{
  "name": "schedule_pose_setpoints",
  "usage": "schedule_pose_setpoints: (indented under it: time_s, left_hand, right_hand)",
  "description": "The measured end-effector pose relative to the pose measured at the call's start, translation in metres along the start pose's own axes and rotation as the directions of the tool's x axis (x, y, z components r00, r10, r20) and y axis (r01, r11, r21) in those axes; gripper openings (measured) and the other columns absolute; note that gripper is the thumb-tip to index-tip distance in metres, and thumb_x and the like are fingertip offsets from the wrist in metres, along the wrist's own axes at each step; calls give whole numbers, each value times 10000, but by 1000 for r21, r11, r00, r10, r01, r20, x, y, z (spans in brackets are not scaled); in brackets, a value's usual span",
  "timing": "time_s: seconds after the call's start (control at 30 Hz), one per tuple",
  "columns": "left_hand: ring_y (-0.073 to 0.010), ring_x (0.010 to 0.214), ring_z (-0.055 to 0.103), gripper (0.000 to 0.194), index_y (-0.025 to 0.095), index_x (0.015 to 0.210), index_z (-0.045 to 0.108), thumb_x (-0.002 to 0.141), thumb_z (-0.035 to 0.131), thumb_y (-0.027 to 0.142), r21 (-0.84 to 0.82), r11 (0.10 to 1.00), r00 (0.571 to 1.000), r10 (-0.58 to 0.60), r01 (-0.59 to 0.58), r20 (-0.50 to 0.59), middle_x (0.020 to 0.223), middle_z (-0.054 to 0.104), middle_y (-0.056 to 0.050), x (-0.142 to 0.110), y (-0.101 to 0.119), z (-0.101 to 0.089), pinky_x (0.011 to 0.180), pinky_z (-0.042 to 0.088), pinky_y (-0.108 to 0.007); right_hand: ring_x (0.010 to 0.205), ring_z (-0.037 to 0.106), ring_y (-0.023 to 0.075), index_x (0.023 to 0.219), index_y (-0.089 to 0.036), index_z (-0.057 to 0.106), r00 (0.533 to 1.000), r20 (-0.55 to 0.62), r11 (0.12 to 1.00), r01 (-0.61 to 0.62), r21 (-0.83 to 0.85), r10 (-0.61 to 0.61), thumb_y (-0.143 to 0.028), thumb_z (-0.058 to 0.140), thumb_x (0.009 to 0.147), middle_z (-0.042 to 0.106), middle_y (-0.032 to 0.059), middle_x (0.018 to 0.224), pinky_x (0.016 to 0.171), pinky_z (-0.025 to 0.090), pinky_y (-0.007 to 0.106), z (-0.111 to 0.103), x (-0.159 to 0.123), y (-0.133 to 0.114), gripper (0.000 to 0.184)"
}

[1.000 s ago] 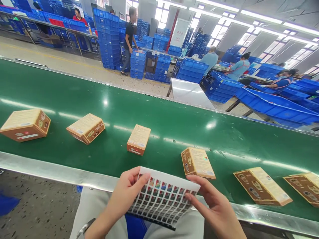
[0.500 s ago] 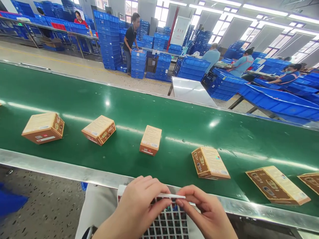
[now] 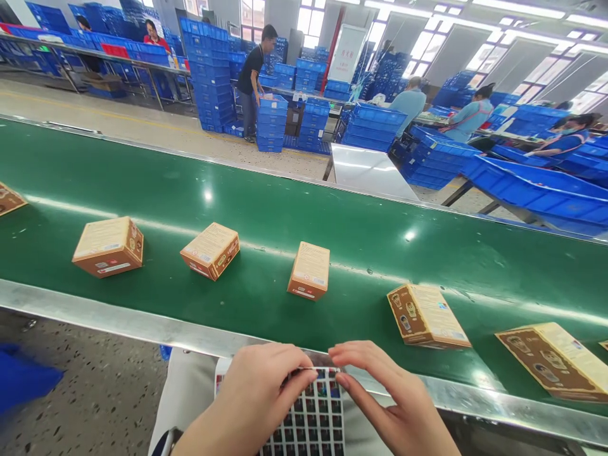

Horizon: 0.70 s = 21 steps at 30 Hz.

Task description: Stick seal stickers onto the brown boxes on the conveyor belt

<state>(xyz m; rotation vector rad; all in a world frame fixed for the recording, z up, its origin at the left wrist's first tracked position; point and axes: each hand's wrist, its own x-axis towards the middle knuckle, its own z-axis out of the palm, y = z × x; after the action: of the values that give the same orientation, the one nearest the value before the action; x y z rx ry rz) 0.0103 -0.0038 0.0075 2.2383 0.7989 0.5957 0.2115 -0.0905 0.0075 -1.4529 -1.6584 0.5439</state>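
Observation:
My left hand [image 3: 266, 392] is closed at the top edge of a sheet with a white grid over small dark squares [image 3: 313, 415], fingertips and thumb pinched together there. It covers the sheet's upper left part. My right hand [image 3: 387, 392] is at the sheet's top right corner with thumb and forefinger apart and nothing visible between them. Its thumb tip is close to the sheet's edge; whether it touches I cannot tell. The sheet lies over light-coloured trousers [image 3: 183, 386], below the near edge of the green conveyor belt [image 3: 256, 316].
Several brown and cream boxes sit spaced along the belt, one box [image 3: 308, 271] straight ahead. A metal rail [image 3: 118, 320] borders the belt's near side. Beyond it stand a metal table [image 3: 370, 170], stacked blue crates [image 3: 206, 76] and several people, one person [image 3: 251, 76] beside a crate stack.
My right hand has opened its pinch. The white strip seen between my hands no longer shows. In view, the boxes have shifted to the right.

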Motion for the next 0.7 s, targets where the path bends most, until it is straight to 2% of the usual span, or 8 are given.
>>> schedule_pose_setpoints:
  time_s: [0.1, 0.23, 0.33, 0.47, 0.53, 0.7]
  left_hand:
    - [-116, 615, 632, 181, 196, 768, 620, 942, 615, 146, 19, 999, 999, 40, -40, -7, 728, 701, 65, 1, 1, 0, 573, 398, -222]
    - [-113, 618, 630, 165, 200, 782, 614, 936, 621, 139, 15, 999, 999, 43, -44, 11, 724, 692, 69, 3, 3, -1, 574, 392, -217]
    - [-121, 623, 642, 184, 198, 778, 617, 954, 589, 149, 24, 1000, 999, 1, -2, 32, 724, 700, 61, 4, 4, -3, 574, 392, -218]
    - [-136, 618, 645, 212, 201, 812, 635, 987, 519, 170, 43, 998, 998, -37, 35, 59, 731, 713, 45, 3, 3, -4, 574, 387, -231]
    - [-144, 627, 647, 224, 206, 827, 643, 996, 499, 186, 47, 997, 996, -58, 54, 74, 742, 718, 40, 3, 3, -3, 578, 384, -238]
    - [-144, 671, 668, 214, 221, 856, 670, 995, 509, 205, 5, 985, 977, -174, 175, 124, 783, 740, 49, 5, 4, -4, 594, 391, -233]
  right_hand:
    - [970, 675, 211, 1037, -279, 645, 997, 10, 996, 80, -36, -80, -222, 575, 1014, 709, 32, 1021, 855, 570, 275, -1, 3, 2, 93]
    - [896, 680, 187, 1006, -274, 591, 997, 75, 998, 37, -48, -33, -203, 533, 1025, 678, 21, 978, 787, 570, 245, -1, 4, 0, 94]
    - [861, 675, 180, 1015, -263, 568, 995, 59, 991, 85, -99, -80, -182, 497, 1039, 665, 24, 952, 764, 563, 248, 2, 5, -1, 111]
    - [917, 666, 217, 1111, -226, 591, 968, -16, 934, 238, -266, -252, -149, 479, 1050, 689, 63, 1003, 829, 551, 328, 8, 8, 3, 149]
    - [953, 664, 232, 1152, -208, 601, 951, -5, 896, 291, -335, -310, -143, 467, 1054, 699, 78, 1054, 855, 547, 355, 10, 8, 7, 178]
    - [1077, 644, 248, 1105, -202, 630, 938, 19, 875, 329, -355, -345, -72, 488, 1016, 692, 89, 1122, 902, 549, 364, 7, 5, 2, 212]
